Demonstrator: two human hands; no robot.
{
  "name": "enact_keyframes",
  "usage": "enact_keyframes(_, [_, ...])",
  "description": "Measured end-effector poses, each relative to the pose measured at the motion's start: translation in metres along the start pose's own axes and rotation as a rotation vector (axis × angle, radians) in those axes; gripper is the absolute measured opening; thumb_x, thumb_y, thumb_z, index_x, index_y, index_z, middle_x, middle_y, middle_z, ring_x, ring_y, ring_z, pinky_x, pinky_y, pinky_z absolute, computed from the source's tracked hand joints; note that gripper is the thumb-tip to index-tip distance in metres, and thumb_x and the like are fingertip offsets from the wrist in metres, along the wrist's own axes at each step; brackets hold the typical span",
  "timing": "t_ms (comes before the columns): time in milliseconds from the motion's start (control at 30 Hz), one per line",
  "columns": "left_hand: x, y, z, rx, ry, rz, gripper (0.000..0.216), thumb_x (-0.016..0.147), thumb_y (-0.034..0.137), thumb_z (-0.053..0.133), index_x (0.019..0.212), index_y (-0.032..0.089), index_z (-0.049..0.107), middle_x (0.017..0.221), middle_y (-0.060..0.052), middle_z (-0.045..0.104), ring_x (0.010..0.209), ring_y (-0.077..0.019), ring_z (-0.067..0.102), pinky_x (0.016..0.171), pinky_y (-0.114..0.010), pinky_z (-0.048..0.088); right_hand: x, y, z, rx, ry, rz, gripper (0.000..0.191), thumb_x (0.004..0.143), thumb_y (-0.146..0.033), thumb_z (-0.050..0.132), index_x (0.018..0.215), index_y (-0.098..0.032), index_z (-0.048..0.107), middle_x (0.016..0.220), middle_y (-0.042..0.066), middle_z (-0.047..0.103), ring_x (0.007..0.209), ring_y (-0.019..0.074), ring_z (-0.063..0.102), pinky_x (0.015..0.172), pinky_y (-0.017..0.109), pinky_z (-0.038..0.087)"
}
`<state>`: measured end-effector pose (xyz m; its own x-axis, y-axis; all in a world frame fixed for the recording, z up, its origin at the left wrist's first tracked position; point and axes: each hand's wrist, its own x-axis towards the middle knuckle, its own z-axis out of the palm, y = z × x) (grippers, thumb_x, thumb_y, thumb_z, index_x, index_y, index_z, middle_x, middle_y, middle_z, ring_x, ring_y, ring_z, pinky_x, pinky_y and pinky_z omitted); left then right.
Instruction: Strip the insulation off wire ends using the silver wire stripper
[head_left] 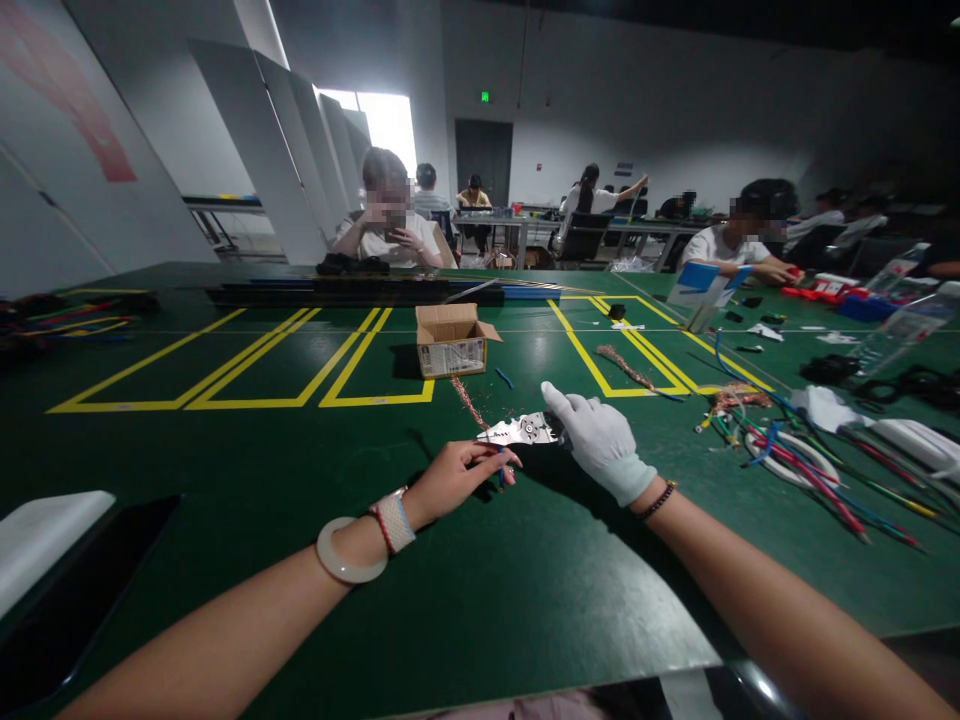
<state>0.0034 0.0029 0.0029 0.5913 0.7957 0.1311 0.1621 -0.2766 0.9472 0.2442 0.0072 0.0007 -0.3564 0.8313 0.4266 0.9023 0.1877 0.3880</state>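
Green worktop (450,600) supports the items below; clock positions are read from the wire-stripping pliers (523,430), with 12 o'clock pointing away from the wearer.

Right hand (600,440): white-gloved, at 3 o'clock, closed around the handle of the pliers. The metal head points towards 9 o'clock.

Left hand (459,480): bare, at 8 o'clock, holding a short blue wire (502,482) in a narrow pinch between thumb and fingers. The wire sits at 7 o'clock, just beside the pliers' head.

Bare copper strand (468,402) runs out from the tip of the pliers towards 10 o'clock; whether it joins the blue wire cannot be determined.

Surrounding items: an open cardboard box (454,357) stands between 10 and 11 o'clock. A blue offcut (504,378) lies between 11 and 12 o'clock, near the box. A second stripped wire (630,370) lies at 2 o'clock. Tangled coloured cables (799,455) lie well apart at 3 o'clock. A dark flat panel (90,600) lies at 8 o'clock.
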Motion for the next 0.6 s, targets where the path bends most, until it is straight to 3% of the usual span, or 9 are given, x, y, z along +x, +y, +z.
enact_keyframes(133, [0.000,0.001,-0.001,0.034,-0.033,0.026,0.029,0.092,0.033,0.052,0.092,0.011,0.071,0.085,-0.009,0.073,0.083,-0.0187,0.068,0.078,-0.031,0.054,0.001,0.002,0.000,-0.013,0.021,0.003,0.051,0.094,-0.015,0.034,0.145,-0.022,0.031,0.107,0.008,0.063,0.080,0.0190,0.055,0.065,0.032,0.032])
enact_keyframes(367, [-0.001,0.002,-0.002,0.040,-0.053,0.062,0.035,0.094,0.032,0.050,0.073,0.012,0.068,0.089,-0.009,0.070,0.083,-0.0172,0.065,0.081,-0.030,0.051,0.000,0.008,0.002,-0.035,0.040,-0.012,0.046,0.095,-0.017,0.036,0.141,-0.020,0.039,0.093,0.007,0.065,0.073,0.0181,0.053,0.063,0.032,0.029])
enact_keyframes(500, [-0.001,0.001,-0.003,-0.016,-0.044,0.023,0.031,0.095,0.033,0.047,0.093,0.011,0.068,0.072,-0.004,0.065,0.072,-0.0154,0.062,0.072,-0.029,0.051,0.000,0.009,0.004,-0.017,0.036,0.003,0.044,0.095,-0.019,0.037,0.139,-0.021,0.041,0.090,0.007,0.064,0.072,0.0182,0.053,0.063,0.032,0.028])
enact_keyframes(600, [0.000,0.000,-0.002,-0.004,-0.047,-0.019,0.029,0.092,0.034,0.051,0.105,0.012,0.066,0.074,-0.003,0.064,0.067,-0.0134,0.059,0.063,-0.025,0.049,0.000,0.013,0.005,-0.021,0.035,0.002,0.048,0.094,-0.017,0.037,0.142,-0.023,0.037,0.095,0.007,0.064,0.073,0.0182,0.053,0.065,0.032,0.029])
